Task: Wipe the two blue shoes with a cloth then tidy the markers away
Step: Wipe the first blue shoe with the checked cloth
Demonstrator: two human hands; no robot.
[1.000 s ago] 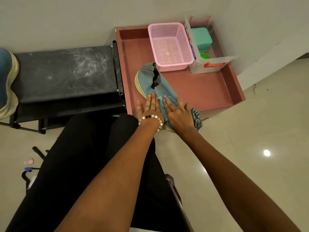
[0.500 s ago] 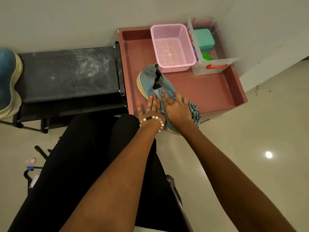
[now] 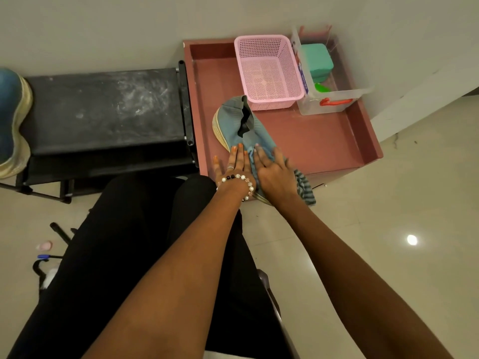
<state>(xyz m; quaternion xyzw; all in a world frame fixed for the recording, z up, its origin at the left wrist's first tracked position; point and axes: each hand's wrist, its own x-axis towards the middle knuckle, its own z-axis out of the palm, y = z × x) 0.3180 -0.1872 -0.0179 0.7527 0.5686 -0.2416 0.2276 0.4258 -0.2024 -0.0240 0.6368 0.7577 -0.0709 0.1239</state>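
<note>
On the pink tray's (image 3: 324,141) front-left corner lies 1 blue shoe (image 3: 243,130). My left hand (image 3: 234,167) lies flat, steadying it; my right hand (image 3: 274,172), fingers straight, presses the striped cloth (image 3: 304,187) for wiping. The second shoe (image 3: 10,120) waits on the black bench's (image 3: 103,110) left edge.

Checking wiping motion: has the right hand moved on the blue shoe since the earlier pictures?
Yes. The right hand has slid forward along the blue shoe, toward the pink basket, pressing the cloth.

Blue-grey shoe (image 3: 248,133) on pink tray, striped cloth (image 3: 305,187) over its toe
</note>
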